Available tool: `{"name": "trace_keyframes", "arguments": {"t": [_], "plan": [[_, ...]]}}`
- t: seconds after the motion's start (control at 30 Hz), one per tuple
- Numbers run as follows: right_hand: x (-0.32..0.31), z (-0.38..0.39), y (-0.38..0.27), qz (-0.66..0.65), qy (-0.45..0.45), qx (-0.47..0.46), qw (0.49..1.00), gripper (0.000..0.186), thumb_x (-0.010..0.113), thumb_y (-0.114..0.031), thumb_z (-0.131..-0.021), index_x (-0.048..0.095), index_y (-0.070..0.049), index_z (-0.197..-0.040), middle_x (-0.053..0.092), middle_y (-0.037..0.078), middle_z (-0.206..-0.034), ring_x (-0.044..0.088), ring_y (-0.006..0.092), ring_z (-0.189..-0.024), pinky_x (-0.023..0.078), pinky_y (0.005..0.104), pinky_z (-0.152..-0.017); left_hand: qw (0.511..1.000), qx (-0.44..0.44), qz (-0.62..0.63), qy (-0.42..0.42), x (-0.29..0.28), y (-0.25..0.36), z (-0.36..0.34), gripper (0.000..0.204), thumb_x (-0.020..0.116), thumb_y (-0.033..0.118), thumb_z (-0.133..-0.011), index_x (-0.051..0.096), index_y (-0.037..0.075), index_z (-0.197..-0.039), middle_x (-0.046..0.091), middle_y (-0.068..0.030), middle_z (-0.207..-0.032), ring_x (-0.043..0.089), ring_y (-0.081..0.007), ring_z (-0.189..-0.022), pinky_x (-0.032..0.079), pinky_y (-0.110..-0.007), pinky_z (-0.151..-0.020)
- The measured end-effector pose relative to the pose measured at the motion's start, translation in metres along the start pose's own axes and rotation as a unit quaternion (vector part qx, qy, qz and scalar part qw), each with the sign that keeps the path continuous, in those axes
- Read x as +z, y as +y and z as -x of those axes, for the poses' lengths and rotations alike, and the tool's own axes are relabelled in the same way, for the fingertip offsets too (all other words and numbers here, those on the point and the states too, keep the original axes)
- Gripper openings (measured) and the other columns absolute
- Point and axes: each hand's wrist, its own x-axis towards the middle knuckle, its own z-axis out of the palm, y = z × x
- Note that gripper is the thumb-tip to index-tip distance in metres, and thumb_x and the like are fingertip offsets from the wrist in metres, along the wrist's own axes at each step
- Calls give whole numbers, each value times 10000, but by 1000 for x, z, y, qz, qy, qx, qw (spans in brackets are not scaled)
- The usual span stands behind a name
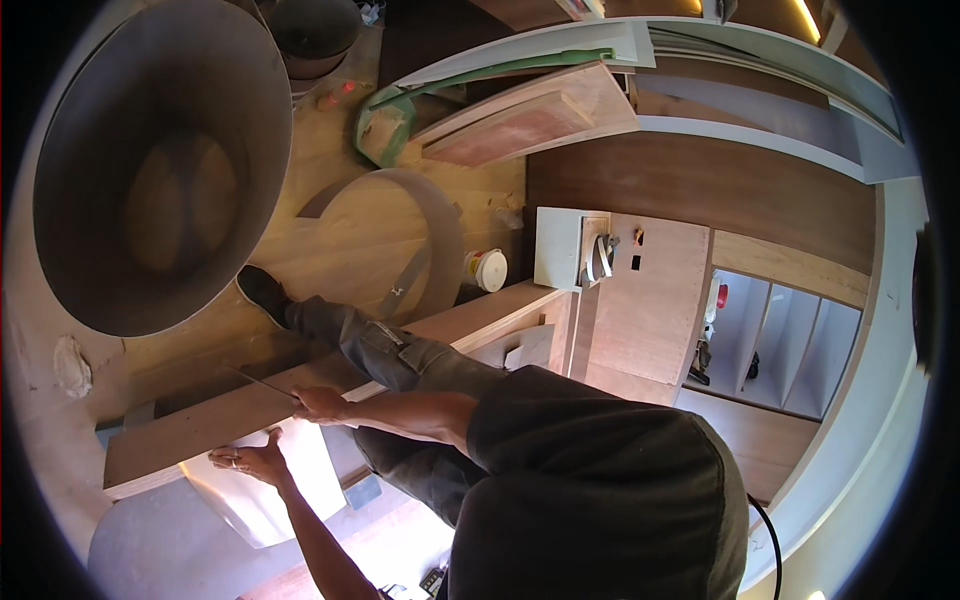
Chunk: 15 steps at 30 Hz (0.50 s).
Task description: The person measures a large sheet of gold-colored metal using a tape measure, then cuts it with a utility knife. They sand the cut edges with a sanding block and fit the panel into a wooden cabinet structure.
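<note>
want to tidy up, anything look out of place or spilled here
A crumpled pale scrap near the left edge and a curved brown strip beside the white bucket look odd, perhaps simply left lying. No spill shows.

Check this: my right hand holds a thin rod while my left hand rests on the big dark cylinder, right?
Not quite: the head view shows your left hand on the bright panel, not the big dark cylinder. Your right hand does hold the thin rod.
</note>
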Motion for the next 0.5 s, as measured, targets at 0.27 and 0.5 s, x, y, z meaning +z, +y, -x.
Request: {"name": "trace_keyframes", "arguments": {"t": [0.27,0.5], "plan": [[-12,2,-8,-5,-24,18,1000,404,728,-317,-791,526,-48,-1016,651,177,-860,653,361,-827,483,470,-715,1000,3,8,5,0,3,2,1539,928,429,-440,-87,-82,-1479,-41,-290,-1565,2,-425,-1467,210,-457,-1203],[2,-2,7,-10,7,-7,1000,438,752,-308,-771,525,-35,-1027,640,169,-852,645,370,-812,488,477,-710,1000,5,14,7,3,-1,1,1499,955,380,-450,-31,-91,-1476,6,-294,-1563,55,-456,-1453,202,-490,-1201]]}}
